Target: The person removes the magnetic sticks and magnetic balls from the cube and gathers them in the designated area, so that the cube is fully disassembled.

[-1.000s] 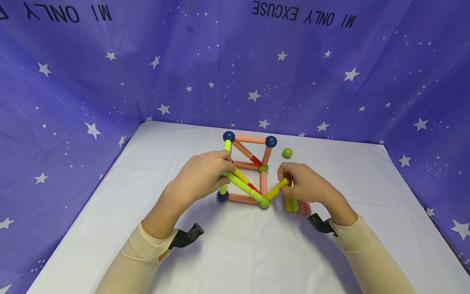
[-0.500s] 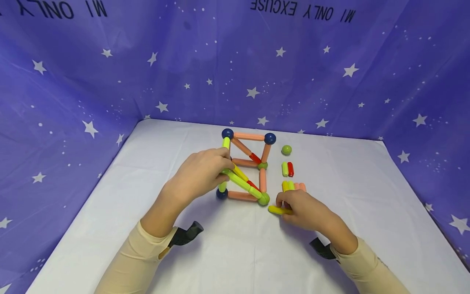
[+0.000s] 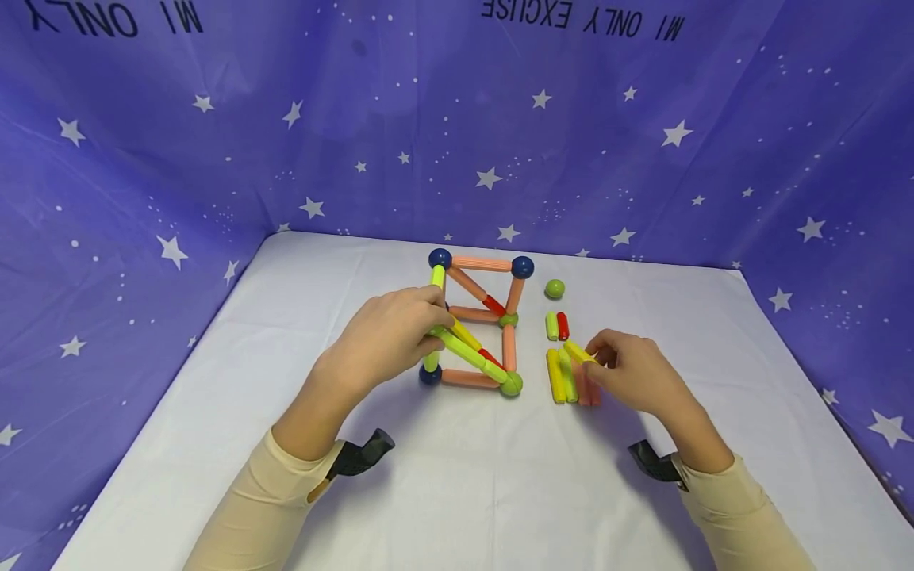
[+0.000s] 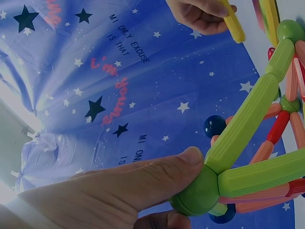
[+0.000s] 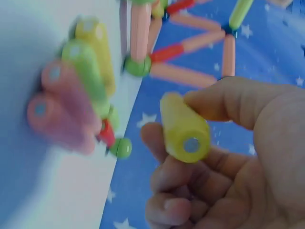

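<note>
Two grips are yours to mind: your left hand [image 3: 385,333] pinches the top ball [image 4: 196,192] of the frame [image 3: 471,380], and your right hand [image 3: 635,369] holds a yellow rod [image 3: 578,352] in the air. The likeliest trouble, I'd judge, is the frame sagging or twisting if your left fingers slip or tug, because the sloping arm [image 3: 462,349] down to the corner ball [image 3: 511,384] looks like a long and a short green piece joined end to end, and such a joint may fold under a sideways pull. The metal disc in your rod's end suggests a magnet, so passing low over the loose rods [image 3: 568,381] could snag one or knock their row askew; a bump beyond them might set the loose ball [image 3: 554,289] rolling across the table [image 3: 464,484]. As for where things lie, your yellow rod is clamped between right thumb and forefinger, with the other fingers curled below and one disc end facing the wrist camera. From the head view it slants over the upper end of the loose rods, just beside the short pair [image 3: 557,326], and well apart from the frame to its left. Your left thumb presses one side of the top ball, a finger showing beneath it.
</note>
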`<state>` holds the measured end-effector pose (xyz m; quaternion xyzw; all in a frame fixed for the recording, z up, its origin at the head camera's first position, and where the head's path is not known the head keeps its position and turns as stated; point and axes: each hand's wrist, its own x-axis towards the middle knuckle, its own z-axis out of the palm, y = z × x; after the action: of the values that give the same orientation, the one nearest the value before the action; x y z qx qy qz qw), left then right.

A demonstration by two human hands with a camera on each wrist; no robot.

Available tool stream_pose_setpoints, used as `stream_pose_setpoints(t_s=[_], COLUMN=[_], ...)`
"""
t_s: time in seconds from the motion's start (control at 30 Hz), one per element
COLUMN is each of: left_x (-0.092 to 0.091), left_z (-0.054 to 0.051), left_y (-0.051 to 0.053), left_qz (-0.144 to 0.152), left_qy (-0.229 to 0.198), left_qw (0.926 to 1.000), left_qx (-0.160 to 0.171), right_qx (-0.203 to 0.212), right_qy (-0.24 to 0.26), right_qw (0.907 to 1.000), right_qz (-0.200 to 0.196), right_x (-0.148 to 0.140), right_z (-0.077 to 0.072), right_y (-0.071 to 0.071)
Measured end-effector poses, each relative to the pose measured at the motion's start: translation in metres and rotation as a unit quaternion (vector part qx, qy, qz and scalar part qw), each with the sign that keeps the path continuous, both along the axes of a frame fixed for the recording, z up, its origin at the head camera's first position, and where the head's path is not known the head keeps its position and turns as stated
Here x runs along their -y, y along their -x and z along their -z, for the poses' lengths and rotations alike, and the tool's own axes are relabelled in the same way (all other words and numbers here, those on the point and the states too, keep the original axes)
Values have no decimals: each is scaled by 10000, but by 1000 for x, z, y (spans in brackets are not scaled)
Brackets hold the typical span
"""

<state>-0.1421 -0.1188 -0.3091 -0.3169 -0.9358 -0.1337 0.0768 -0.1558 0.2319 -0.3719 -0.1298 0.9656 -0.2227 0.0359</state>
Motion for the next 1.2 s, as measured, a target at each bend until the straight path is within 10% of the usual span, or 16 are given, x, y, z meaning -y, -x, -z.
stream_pose_setpoints(t_s=[0.3,0.7,1.2], left_x=[1,1,0], left_z=[0,2,0], left_y=[0,1,0], left_qz=[-25,-14,-42], left_qy=[-18,-42,-26], left_qw=[10000,10000,10000], left_qx=[-11,28,43], right_qx=[662,1174,-483], right_qy=[-308,-396,-119], right_qw=[9932,9885,9985], right_qz=[903,862,236], right_x=[-24,-27,14], right_z=[8,29,-4], right_y=[9,14,42])
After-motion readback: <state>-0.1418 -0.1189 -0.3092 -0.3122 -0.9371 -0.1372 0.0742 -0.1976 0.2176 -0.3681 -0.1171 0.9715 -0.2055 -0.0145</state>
